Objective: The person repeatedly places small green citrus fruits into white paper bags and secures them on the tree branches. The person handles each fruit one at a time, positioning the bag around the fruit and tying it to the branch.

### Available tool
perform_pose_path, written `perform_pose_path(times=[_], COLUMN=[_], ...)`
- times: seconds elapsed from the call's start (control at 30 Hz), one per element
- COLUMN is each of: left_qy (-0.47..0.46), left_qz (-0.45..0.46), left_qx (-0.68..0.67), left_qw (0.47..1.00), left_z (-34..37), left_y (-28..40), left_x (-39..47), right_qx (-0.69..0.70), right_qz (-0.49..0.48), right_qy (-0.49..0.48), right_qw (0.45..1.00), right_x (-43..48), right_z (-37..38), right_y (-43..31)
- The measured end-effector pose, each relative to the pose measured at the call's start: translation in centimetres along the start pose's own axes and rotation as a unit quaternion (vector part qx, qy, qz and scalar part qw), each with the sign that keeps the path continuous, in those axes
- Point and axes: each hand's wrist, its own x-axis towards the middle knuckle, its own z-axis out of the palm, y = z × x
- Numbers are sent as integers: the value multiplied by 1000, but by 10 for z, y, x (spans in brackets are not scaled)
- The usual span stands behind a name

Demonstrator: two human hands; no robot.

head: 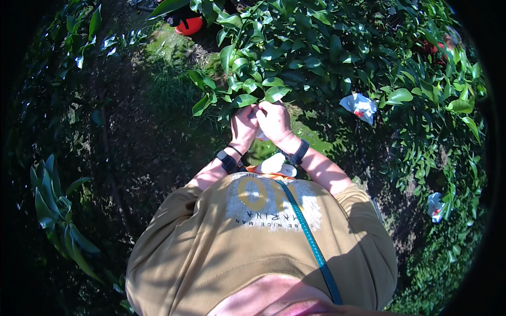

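Note:
My left hand (246, 125) and my right hand (275, 120) meet at the lower edge of a leafy branch (253, 89), in front of my chest. The fingers of both are bent in close together under the leaves; what lies between them is hidden. Part of a white and red bag (261, 135) shows below and between my hands. Nearer my body, white paper-like pieces (272, 164) stick out of an orange pouch or bag (269, 173) at my front. A green strap (310, 237) crosses my shirt.
Two white bags with red marks, one nearer (359, 106) and one lower (435, 207), are on the foliage at right. Dense leaves fill the top and right. A red object (189, 26) lies at the top. Partly hidden at upper right is a person in red (437, 50).

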Motion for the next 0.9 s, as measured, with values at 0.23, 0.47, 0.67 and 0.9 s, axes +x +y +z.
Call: perform_pose_path(times=[0.23, 0.47, 0.67, 0.9], left_qy=[-73, -136, -186, -245], left_qz=[-194, -140, -166, -155], left_qx=[-304, -157, -118, -93], left_qw=[930, 968, 961, 952], left_z=[4, -11, -16, -25], left_y=[-12, -18, -11, -10], left_x=[10, 24, 33, 46], right_qx=[194, 313, 335, 520], right_qz=[134, 157, 180, 221], right_qy=[-67, -106, -107, -120], right_qw=[970, 930, 919, 816], right_x=[-9, -6, -10, -6], right_z=[-15, 1, 17, 13], right_y=[40, 48, 60, 59])
